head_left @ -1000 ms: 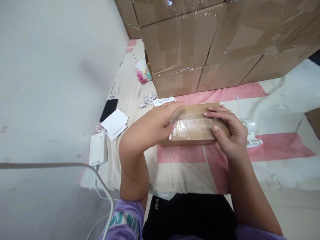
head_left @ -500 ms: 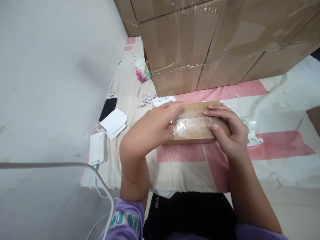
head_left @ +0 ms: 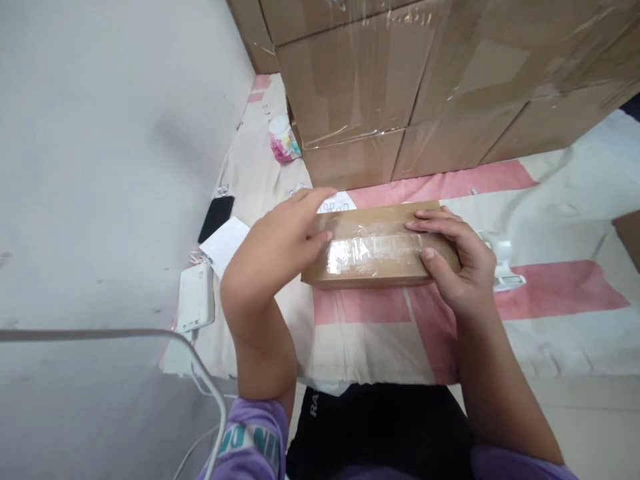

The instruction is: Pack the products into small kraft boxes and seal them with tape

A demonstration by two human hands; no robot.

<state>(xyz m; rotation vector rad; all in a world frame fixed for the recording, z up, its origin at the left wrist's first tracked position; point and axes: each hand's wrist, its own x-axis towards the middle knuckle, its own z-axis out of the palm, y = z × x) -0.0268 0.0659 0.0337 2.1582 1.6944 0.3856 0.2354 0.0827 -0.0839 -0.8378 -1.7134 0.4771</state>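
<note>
- Gripping the brown oblong cardboard box [head_left: 383, 220] with the right hand [head_left: 463, 259]; spreading the left hand [head_left: 286, 239] by its left end, contact unclear.
- Perhaps risking lifted clear glossy tape [head_left: 370, 251] by pressing unevenly.
- Baring more tape than half a second ago by shifting left hand outward.
- Keeping the box on pink-and-cream cloth [head_left: 373, 347].

From where I stand, the oblong cardboard box [head_left: 380, 223] is plain brown under glossy clear tape [head_left: 370, 253]. The cream cloth cover [head_left: 360, 350] carries pink blocks; the short purple sleeve [head_left: 250, 460] shows teal letters on white.
</note>
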